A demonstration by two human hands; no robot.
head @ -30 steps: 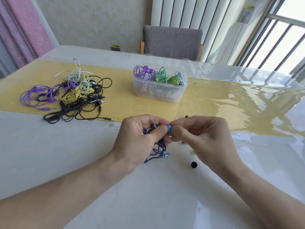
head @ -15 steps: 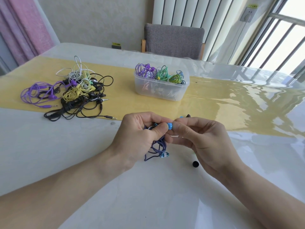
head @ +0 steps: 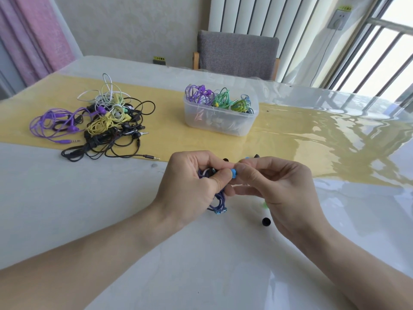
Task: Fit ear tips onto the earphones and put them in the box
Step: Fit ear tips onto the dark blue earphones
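Pressing blue ear tip [head: 233,173] onto coiled purple earphones [head: 218,203], near table's [head: 67,209] front edge.
Pinched by left hand [head: 192,186] and right hand [head: 277,189], both curled; probably light, soft, slippery, best gripped at rim.

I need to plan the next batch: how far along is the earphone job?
Done: several coiled sets already sit in the clear box. In hand: the left hand holds a dark purple earphone while the right hand pinches a blue ear tip at it. Left: the tangled pile on the yellow runner, and a loose black tip.
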